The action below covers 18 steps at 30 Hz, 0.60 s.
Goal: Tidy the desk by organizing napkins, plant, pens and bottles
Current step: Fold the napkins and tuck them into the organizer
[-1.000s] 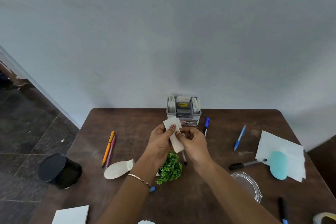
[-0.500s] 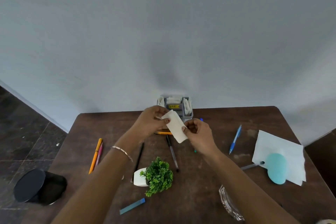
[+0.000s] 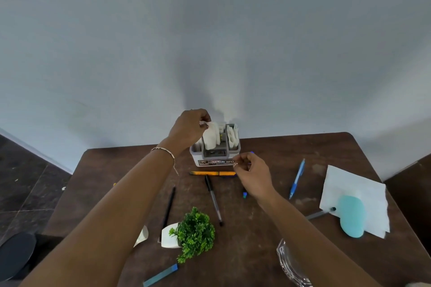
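Observation:
My left hand (image 3: 189,129) pinches a folded white napkin (image 3: 211,138) by its top edge, its lower end down in the grey desk organizer (image 3: 215,155) at the back of the brown desk (image 3: 256,221). More napkins (image 3: 232,135) stand in the organizer's right slot. My right hand (image 3: 253,173) hovers in front of the organizer with fingers loosely curled and nothing in them. A small green plant in a white pot (image 3: 190,233) lies tipped on its side near the front. Pens are scattered about: an orange pen (image 3: 212,173), two black pens (image 3: 213,200) (image 3: 168,212) and a blue pen (image 3: 296,178).
A teal bottle (image 3: 351,215) lies on a spread white napkin (image 3: 356,190) at the right. A glass dish (image 3: 291,263) sits at the front edge. A blue strip (image 3: 161,275) and a white paper piece (image 3: 142,235) lie front left. A black bin (image 3: 14,256) stands on the floor.
My left hand carried the folded napkin from mid-desk back to the organizer and lowered it in. My right hand let go of it and dropped away. The view has tilted up.

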Tool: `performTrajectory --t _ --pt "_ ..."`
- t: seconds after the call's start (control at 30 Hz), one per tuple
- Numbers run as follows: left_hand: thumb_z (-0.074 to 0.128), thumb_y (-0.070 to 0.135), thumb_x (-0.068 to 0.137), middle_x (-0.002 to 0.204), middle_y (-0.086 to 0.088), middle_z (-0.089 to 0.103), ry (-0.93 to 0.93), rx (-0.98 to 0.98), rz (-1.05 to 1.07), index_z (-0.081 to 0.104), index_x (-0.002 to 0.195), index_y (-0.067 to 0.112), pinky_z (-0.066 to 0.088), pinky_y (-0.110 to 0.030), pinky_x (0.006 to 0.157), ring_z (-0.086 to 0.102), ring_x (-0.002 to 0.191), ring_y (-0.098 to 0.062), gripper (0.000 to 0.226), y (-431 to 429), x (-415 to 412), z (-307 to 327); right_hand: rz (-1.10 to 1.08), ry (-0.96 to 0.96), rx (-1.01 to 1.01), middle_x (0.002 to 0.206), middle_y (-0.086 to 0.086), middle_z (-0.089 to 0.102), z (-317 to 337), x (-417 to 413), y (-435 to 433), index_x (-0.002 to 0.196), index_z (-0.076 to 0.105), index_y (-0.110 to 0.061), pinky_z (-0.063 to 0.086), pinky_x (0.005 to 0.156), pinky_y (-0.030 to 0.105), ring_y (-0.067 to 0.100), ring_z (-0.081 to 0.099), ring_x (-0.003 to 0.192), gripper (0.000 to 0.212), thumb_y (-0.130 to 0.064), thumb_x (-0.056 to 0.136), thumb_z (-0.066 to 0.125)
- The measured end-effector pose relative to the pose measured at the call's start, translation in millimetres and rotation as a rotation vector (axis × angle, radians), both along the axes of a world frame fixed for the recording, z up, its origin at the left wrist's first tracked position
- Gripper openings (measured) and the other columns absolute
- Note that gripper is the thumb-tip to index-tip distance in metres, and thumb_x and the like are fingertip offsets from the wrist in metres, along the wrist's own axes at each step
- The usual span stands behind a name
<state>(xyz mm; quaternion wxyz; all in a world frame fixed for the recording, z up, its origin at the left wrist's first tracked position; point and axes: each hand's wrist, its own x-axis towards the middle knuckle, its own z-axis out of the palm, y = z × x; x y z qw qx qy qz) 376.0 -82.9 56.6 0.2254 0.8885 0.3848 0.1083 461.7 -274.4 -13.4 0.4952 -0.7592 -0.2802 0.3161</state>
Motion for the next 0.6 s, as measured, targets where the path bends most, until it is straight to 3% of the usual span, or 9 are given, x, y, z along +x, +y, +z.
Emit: performTrajectory --t 0.13,0.37,0.6 --pt "0.057 0.011 0.091 0.106 -0.004 0.066 -0.003 0.067 -0.040 0.065 0.103 0.016 0.042 -0.026 0.076 0.057 0.089 -0.018 0.015 -2.9 8.3 -6.7 0.016 0.007 -0.003 0.093 -0.013 0.063 -3.2 -1.8 -2.1 0.102 0.063 -0.021 0.048 0.082 0.018 0.000 0.060 0.089 0.018 -0.010 0.088 0.062" --pt "0.058 0.015 0.092 0.106 -0.001 0.067 0.009 0.196 -0.100 0.066 0.106 0.020 0.047 -0.032 0.078 0.060 0.099 -0.022 0.017 -2.7 18.3 -6.7 0.014 0.012 -0.030 0.095 -0.010 0.066 -13.0 -1.4 -5.2 0.100 0.065 -0.022 0.048 0.080 0.019 0.003 0.061 0.090 0.016 -0.011 0.088 0.061" --pt "0.057 0.014 0.091 0.109 0.000 0.067 0.157 0.239 -0.194 0.066 0.108 0.021 0.046 -0.031 0.079 0.062 0.099 -0.023 0.020 -4.6 17.4 -15.6 0.002 0.009 -0.045 0.094 -0.011 0.067 -18.6 0.1 -5.1 0.097 0.066 -0.023 0.049 0.077 0.019 0.003 0.062 0.088 0.016 -0.011 0.088 0.060"
